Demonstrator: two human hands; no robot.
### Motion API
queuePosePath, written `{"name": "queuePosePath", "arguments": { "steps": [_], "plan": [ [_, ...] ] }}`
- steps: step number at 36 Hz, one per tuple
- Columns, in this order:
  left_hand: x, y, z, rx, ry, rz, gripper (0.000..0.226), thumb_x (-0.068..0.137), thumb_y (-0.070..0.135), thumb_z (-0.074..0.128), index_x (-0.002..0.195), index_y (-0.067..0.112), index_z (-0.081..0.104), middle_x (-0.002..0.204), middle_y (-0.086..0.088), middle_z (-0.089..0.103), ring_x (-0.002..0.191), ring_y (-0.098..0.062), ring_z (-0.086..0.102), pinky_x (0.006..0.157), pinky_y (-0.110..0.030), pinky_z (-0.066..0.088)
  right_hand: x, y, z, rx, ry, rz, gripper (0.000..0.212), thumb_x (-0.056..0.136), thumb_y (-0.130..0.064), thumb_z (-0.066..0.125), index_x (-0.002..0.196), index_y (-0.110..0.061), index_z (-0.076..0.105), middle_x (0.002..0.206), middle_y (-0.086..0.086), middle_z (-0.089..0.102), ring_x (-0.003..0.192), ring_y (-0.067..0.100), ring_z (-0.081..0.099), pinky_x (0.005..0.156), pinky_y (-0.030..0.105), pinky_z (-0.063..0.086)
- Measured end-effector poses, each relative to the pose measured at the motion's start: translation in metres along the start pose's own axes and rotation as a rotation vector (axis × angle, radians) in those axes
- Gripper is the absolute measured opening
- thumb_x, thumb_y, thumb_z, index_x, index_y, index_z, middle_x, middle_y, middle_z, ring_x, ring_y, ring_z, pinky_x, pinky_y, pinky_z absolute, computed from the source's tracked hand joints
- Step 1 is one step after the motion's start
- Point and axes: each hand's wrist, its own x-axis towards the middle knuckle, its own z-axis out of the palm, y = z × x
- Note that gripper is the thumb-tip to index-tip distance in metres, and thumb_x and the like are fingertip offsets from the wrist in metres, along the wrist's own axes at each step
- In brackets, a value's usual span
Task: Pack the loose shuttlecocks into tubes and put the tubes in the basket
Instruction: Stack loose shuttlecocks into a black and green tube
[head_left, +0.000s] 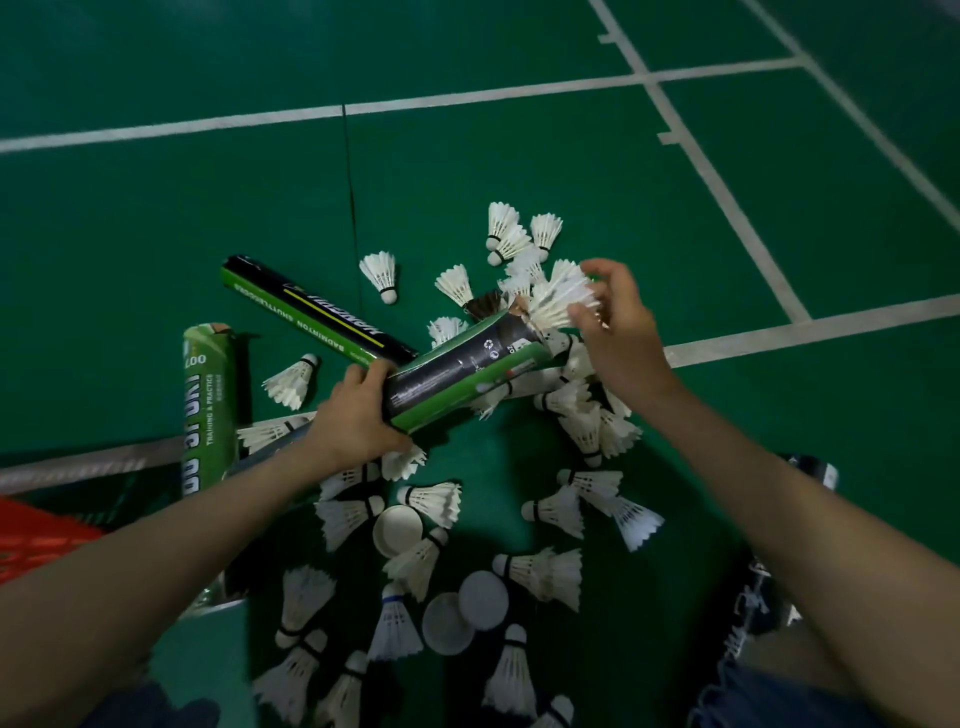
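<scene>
The left hand (363, 415) is clamped round the lower end of the open tube (467, 364), which tilts up off the floor (519, 171). The right hand (618, 327) pinches a shuttlecock (558, 299) by its feathers at the tube's mouth. It should probably go in cork first, in line with the tube, eased in without crushing feathers. Loose shuttlecocks (436, 501) lie scattered on the floor beneath both arms, with the basket (36, 540) at the near left.

white shuttlecocks (434, 503), green court floor (519, 166)

Bare forearms (171, 540), blue denim legwear (737, 699)
</scene>
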Motion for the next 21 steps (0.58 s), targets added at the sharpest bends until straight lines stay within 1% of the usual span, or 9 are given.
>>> {"name": "queuePosePath", "arguments": {
  "steps": [2,5,6,7,8,10,13,17,21],
  "plan": [
    [0.001,0.004,0.001,0.019,0.002,-0.004,0.091,0.056,0.030,0.084,0.131,0.021,0.033,0.113,-0.007,0.041,0.105,-0.029,0.047,0.090,-0.047,0.046,-0.006,-0.002,0.002,-0.074,-0.054,-0.060,0.037,0.097,-0.013,0.046,0.133,-0.015,0.040,0.082,-0.014,0.047,0.066,0.009,0.047,0.061,0.022,0.036],
    [0.002,0.007,0.001,0.031,0.016,0.001,0.089,0.055,0.030,0.083,0.128,0.019,0.034,0.119,-0.008,0.048,0.106,-0.030,0.049,0.089,-0.049,0.046,-0.016,-0.010,0.005,-0.062,-0.170,-0.046,0.038,0.101,-0.020,0.038,0.140,-0.016,0.036,0.073,-0.011,0.048,0.058,-0.003,0.042,0.058,0.014,0.033],
    [0.002,0.008,0.001,0.024,0.017,0.002,0.087,0.055,0.029,0.083,0.126,0.019,0.034,0.119,-0.008,0.050,0.104,-0.030,0.050,0.088,-0.050,0.047,-0.019,-0.014,0.005,-0.015,-0.241,-0.007,0.040,0.103,-0.025,0.034,0.142,-0.020,0.033,0.083,-0.007,0.054,0.065,-0.008,0.044,0.062,0.012,0.033],
    [0.002,0.008,0.001,0.020,0.017,0.003,0.086,0.055,0.029,0.083,0.125,0.019,0.034,0.118,-0.009,0.051,0.102,-0.030,0.050,0.088,-0.050,0.047,-0.023,-0.017,0.005,0.035,-0.310,0.037,0.042,0.103,-0.031,0.031,0.145,-0.024,0.029,0.107,-0.003,0.057,0.086,-0.011,0.047,0.076,0.012,0.034],
    [0.001,0.008,0.001,0.021,0.017,0.004,0.085,0.056,0.028,0.083,0.124,0.019,0.034,0.117,-0.009,0.052,0.102,-0.030,0.050,0.088,-0.051,0.047,-0.025,-0.019,0.005,0.074,-0.356,0.075,0.044,0.103,-0.036,0.029,0.146,-0.028,0.027,0.132,0.000,0.049,0.108,-0.006,0.042,0.090,0.018,0.031],
    [0.000,0.007,0.002,0.040,0.007,0.007,0.084,0.057,0.027,0.083,0.124,0.020,0.033,0.118,-0.008,0.052,0.102,-0.028,0.050,0.089,-0.052,0.046,-0.028,-0.019,0.003,0.113,-0.388,0.121,0.046,0.101,-0.042,0.028,0.146,-0.032,0.027,0.150,-0.004,0.032,0.124,0.000,0.029,0.099,0.023,0.022],
    [-0.001,0.005,0.005,0.082,-0.022,-0.005,0.086,0.059,0.028,0.082,0.128,0.021,0.031,0.120,-0.009,0.052,0.105,-0.029,0.050,0.091,-0.053,0.045,-0.028,-0.015,0.002,0.091,-0.390,0.173,0.045,0.100,-0.045,0.031,0.143,-0.033,0.029,0.142,-0.003,0.041,0.125,0.009,0.037,0.095,0.026,0.029],
    [-0.001,0.003,0.008,0.134,-0.110,-0.035,0.092,0.063,0.030,0.081,0.137,0.021,0.027,0.121,-0.012,0.050,0.111,-0.032,0.048,0.096,-0.053,0.042,-0.027,-0.006,0.003,0.051,-0.347,0.232,0.043,0.099,-0.040,0.039,0.139,-0.026,0.032,0.123,-0.003,0.054,0.109,0.015,0.051,0.080,0.028,0.041],
    [-0.002,0.000,0.013,0.220,-0.228,-0.101,0.086,0.063,0.027,0.081,0.131,0.019,0.031,0.119,-0.012,0.052,0.106,-0.029,0.050,0.093,-0.044,0.044,-0.027,0.023,0.014,0.003,-0.179,0.481,0.018,0.098,-0.029,0.045,0.105,-0.013,0.048,0.110,0.015,0.062,0.095,0.024,0.059,0.080,0.039,0.048]
  ]
}}
